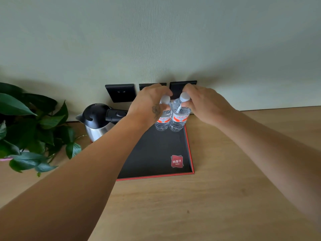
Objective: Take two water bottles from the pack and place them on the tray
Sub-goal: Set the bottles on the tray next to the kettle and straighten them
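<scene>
Two clear water bottles with white caps and red-orange labels stand upright side by side at the far right corner of a black tray (156, 153) with a red rim. My left hand (149, 103) grips the neck of the left bottle (163, 121). Around the neck of the right bottle (179, 120) my right hand (205, 105) is closed. Both bottle bases rest on or just above the tray surface; I cannot tell which. The pack is not in view.
A steel and black electric kettle (99, 122) stands at the tray's far left. A leafy green plant (29, 131) fills the left edge. Black wall sockets (119, 93) sit on the pale wall behind. The tray lies on a light wooden tabletop (225, 188).
</scene>
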Available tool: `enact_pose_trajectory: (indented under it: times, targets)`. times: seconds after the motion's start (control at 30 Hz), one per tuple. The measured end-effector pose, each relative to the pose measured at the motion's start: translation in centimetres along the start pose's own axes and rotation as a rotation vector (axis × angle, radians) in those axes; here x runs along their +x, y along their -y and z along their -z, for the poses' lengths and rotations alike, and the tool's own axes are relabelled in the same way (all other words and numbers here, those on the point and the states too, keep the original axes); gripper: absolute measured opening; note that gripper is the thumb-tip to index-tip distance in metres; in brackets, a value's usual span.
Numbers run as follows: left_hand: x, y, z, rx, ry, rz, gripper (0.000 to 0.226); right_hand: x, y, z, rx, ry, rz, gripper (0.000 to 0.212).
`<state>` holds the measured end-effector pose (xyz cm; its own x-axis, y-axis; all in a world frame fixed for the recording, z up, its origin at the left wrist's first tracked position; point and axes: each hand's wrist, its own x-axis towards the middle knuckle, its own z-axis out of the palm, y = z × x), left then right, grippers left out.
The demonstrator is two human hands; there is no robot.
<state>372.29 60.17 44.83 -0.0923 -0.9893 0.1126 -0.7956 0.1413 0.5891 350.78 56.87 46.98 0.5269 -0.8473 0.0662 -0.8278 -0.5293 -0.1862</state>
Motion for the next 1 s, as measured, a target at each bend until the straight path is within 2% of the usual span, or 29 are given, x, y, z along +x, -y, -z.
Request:
enact_pose_trajectory:
  times: [0.57, 0.83, 1.0]
  targets:
    - [1.4, 0.3, -0.2, -0.039, 0.005, 0.081, 0.034, 0.2, -0.6, -0.7, 0.012, -0.051, 0.032, 0.025]
    - [1.3, -0.2, 0.1, -0.054, 0.016, 0.129, 0.033, 0.4, -0.8, -0.9, 0.02, -0.072, 0.062, 0.018]
    - [1.2, -0.5, 0.3, -0.056, 0.016, 0.152, 0.034, 0.8, -0.6, -0.7, 0.017, -0.054, 0.052, 0.026]
